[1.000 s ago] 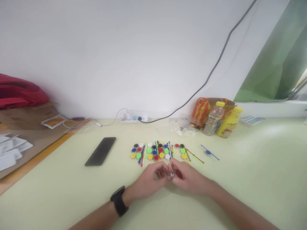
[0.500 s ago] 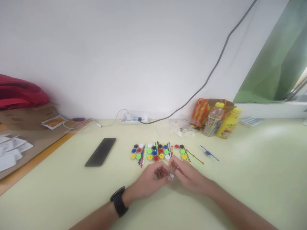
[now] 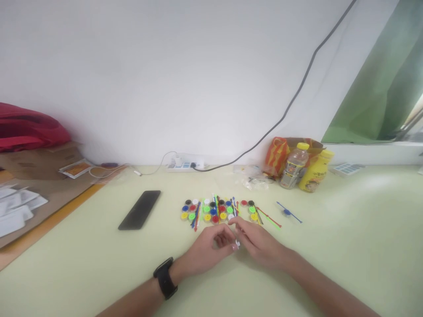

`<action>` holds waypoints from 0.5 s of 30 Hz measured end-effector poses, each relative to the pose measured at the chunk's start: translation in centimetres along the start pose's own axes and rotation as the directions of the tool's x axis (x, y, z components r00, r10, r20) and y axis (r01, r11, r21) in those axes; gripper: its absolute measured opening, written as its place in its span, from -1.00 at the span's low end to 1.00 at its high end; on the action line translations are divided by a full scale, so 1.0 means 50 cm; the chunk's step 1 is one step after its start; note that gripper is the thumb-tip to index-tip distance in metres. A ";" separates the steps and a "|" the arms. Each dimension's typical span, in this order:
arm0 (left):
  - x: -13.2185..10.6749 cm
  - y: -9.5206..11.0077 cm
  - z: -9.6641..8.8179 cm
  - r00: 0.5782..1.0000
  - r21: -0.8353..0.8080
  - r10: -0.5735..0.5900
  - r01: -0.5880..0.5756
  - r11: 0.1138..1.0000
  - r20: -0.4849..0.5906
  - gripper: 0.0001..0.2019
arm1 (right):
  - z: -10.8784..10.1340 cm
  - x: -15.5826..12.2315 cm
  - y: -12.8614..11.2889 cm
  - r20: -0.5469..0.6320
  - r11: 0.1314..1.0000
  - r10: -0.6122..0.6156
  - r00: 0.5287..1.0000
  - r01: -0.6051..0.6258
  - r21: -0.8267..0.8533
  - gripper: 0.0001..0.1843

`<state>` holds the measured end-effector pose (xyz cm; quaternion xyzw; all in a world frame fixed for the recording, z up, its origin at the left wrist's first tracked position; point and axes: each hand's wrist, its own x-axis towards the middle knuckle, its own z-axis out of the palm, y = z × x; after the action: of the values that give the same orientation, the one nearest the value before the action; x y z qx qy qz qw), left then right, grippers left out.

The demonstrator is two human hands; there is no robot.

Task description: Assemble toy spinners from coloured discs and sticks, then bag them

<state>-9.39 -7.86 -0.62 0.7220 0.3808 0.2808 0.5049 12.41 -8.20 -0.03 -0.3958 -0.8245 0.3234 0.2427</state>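
My left hand [image 3: 206, 248], with a black watch [image 3: 165, 278] on its wrist, is closed in a pinch on a small white plastic piece [image 3: 237, 243]. My right hand [image 3: 259, 241] meets it from the other side, fingers curled against the same piece and hiding most of it. Just beyond the hands lie several round discs in various colours, such as a red disc [image 3: 215, 219] and a yellow disc [image 3: 184, 216]. Thin coloured arrows [image 3: 196, 215] lie among them. Off to the right rests a blue arrow joined to a blue disc [image 3: 287, 212].
A black phone [image 3: 139, 210] lies on the left. Along the wall are a power strip [image 3: 185, 165], clear plastic bags [image 3: 256, 178], a clear bottle [image 3: 294, 166] and a yellow bottle [image 3: 316, 172]. A cardboard box [image 3: 41, 160] and white packets [image 3: 16, 206] are at far left.
My right hand's index finger has shifted slightly left and forward over the white piece. The left hand keeps its pinch, and the discs and arrows stay put.
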 end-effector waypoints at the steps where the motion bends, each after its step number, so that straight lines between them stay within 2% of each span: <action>1: 0.001 -0.001 0.001 1.000 -0.002 0.000 0.000 1.000 -0.001 -0.82 | 0.000 0.000 -0.004 0.002 1.000 0.011 1.000 -0.011 -0.004 -0.74; 6: 0.001 -0.001 0.002 1.000 0.004 -0.014 0.014 1.000 -0.010 -0.80 | 0.004 0.004 0.001 -0.012 1.000 -0.015 1.000 0.015 -0.021 -0.81; 10: 0.000 0.001 0.002 1.000 0.017 -0.014 0.014 1.000 -0.001 -0.79 | 0.007 0.004 0.013 -0.038 0.999 -0.044 0.998 0.042 -0.031 -0.73; 15: -0.001 0.002 0.002 1.000 0.049 0.025 -0.025 0.998 0.006 -0.82 | 0.004 0.002 0.007 0.022 0.996 -0.033 0.999 0.035 -0.078 -0.69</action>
<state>-9.30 -7.96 -0.55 0.7396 0.3771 0.2755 0.4847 12.38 -8.05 -0.41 -0.3877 -0.8456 0.2908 0.2240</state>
